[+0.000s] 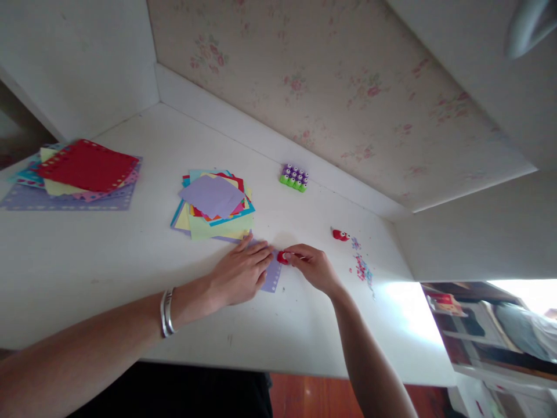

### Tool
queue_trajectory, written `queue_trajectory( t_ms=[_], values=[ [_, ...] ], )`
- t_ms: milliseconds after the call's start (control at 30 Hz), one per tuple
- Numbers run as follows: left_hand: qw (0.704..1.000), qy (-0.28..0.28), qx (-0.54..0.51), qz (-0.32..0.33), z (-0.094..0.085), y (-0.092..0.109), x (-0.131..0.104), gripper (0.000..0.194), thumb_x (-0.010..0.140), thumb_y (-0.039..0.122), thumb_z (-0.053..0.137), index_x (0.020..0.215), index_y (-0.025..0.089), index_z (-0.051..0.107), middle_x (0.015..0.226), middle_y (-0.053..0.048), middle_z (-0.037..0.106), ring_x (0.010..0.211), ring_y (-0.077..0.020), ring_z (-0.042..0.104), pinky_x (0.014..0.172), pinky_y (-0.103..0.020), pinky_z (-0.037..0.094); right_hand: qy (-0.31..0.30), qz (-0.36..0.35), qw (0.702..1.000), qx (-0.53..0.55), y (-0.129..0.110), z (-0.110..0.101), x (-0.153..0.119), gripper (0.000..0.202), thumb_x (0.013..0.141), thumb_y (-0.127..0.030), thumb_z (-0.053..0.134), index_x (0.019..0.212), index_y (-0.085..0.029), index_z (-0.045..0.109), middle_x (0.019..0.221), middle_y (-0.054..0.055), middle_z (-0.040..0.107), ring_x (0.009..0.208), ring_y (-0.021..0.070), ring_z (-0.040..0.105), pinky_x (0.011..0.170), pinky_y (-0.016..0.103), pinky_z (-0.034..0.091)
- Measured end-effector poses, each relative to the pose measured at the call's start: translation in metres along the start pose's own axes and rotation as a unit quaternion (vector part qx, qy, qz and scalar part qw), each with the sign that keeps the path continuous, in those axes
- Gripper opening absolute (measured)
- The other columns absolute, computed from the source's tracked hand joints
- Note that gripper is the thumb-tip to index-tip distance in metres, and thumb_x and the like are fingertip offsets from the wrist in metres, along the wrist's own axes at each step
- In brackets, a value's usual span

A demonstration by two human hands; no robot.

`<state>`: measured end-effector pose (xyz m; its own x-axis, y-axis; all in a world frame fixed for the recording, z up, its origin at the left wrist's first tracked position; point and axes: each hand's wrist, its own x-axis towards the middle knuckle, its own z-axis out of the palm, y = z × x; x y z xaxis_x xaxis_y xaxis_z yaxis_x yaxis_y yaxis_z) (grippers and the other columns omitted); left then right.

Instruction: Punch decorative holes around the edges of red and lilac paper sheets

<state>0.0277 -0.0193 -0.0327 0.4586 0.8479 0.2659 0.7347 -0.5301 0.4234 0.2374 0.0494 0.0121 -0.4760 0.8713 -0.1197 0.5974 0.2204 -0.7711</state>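
My left hand (243, 270) lies flat with fingers stretched out, holding down a purple sheet of paper (273, 277) on the white table. Small punched holes run along that sheet's right edge. Between the thumb and fingers of my right hand (313, 267) is a small red paper punch (282, 257), set at the paper's edge. Whether the punch is pressed down cannot be made out. Beyond my left hand sits a pile of coloured paper pieces (213, 197), a purple one on top.
Punched sheets (87, 165), red uppermost, lie far left. Several purple and green punches (295, 177) stand in rows near the back wall. To the right are more red punches (340, 234) and scattered paper bits (362, 268). A white wall panel (278, 151) borders the table's back.
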Motion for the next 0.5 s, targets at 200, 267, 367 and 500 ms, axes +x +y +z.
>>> queue_trajectory(
  t_ms=[200,267,367,500],
  values=[
    [1.0,0.001,0.02,-0.003,0.0038,-0.0016,0.0008,0.042,0.096,0.028,0.034,0.133,0.015,0.05,0.14,-0.009,0.05,0.134,-0.0222,0.037,0.116,-0.046,0.005,-0.022,0.01,1.0,0.001,-0.0018,-0.0014,0.0038,0.021,0.084,-0.038,0.06,0.089,-0.023,0.073,0.091,0.003,0.072,0.084,0.017,0.066,0.076,0.029,0.052],
    [1.0,0.001,0.025,-0.002,0.0047,-0.002,0.0007,0.042,0.096,0.029,0.034,0.133,0.016,0.049,0.14,-0.009,0.05,0.133,-0.022,0.037,0.116,-0.046,0.005,-0.026,0.018,1.0,0.0,-0.0025,-0.0021,0.0046,0.021,0.083,-0.038,0.061,0.09,-0.022,0.073,0.091,0.004,0.073,0.084,0.0174,0.066,0.077,0.03,0.051],
    [1.0,0.002,0.028,-0.001,0.0049,-0.0026,0.0008,0.043,0.096,0.03,0.034,0.134,0.016,0.049,0.14,-0.008,0.049,0.133,-0.0218,0.038,0.116,-0.046,0.006,-0.028,0.04,0.999,0.008,-0.0011,-0.0016,0.0054,0.023,0.082,-0.039,0.062,0.094,-0.023,0.073,0.094,0.004,0.072,0.086,0.0181,0.066,0.078,0.031,0.051],
    [1.0,0.002,0.028,-0.002,0.0042,-0.003,0.0008,0.042,0.096,0.029,0.034,0.133,0.016,0.049,0.139,-0.008,0.05,0.132,-0.0217,0.039,0.116,-0.046,0.007,-0.052,0.09,0.994,0.036,0.0045,-0.0001,0.0087,0.028,0.078,-0.043,0.065,0.092,-0.021,0.074,0.09,0.005,0.073,0.08,0.0179,0.066,0.074,0.03,0.051]
  ],
)
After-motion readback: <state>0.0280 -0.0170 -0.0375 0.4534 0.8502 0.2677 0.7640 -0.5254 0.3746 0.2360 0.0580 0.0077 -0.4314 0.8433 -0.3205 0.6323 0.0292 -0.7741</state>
